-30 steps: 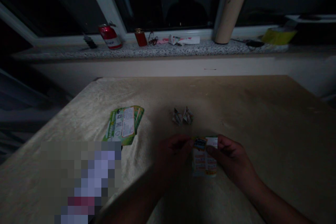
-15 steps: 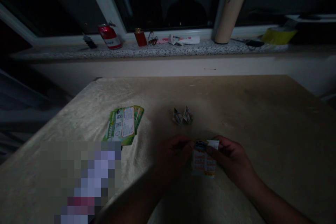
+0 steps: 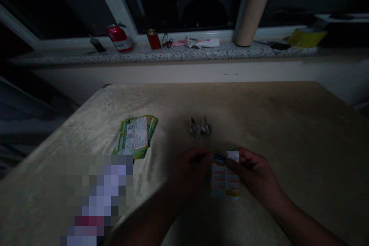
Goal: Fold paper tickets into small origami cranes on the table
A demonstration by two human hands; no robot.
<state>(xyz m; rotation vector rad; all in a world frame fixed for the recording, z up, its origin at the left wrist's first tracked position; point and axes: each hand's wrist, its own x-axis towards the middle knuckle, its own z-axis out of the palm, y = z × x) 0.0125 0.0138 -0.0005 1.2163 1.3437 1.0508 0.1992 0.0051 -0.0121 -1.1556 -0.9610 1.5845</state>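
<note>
Paper, white with orange print and a dark picture near the top: one small sheet [image 3: 225, 178], right of centre in the lower half of the frame, held between both hands. Left hand [image 3: 190, 169] at the sheet's upper left edge, thumb and fingertip pinched shut on paper, remaining fingers curled and partly lost in shadow. Right hand [image 3: 258, 171] at the upper right edge, thumb pressed on the printed face, fingers bent behind, little gap beyond the paper's thickness.

Two folded paper shapes [image 3: 206, 127] at centre frame, side by side on the pale tablecloth [image 3: 273, 123], just beyond the hands. Green printed leaflets [image 3: 132, 137] left of centre, overlapping, slightly fanned. Pixelated patch [image 3: 106, 192] at lower left, identity hidden.

Containers, all along the speckled windowsill [image 3: 173, 55], top of frame. Red-and-white can [image 3: 119, 39] at upper left, contents out of sight. Small red jar [image 3: 153, 39] with gold-coloured top, just right of the can; contents not readable. Cardboard tube [image 3: 253, 11] at upper right, standing by the window frame, upper end cut off by the picture edge, inside hidden. Crumpled white wrapper [image 3: 207, 43] between jar and tube; cannot tell whether filled.
</note>
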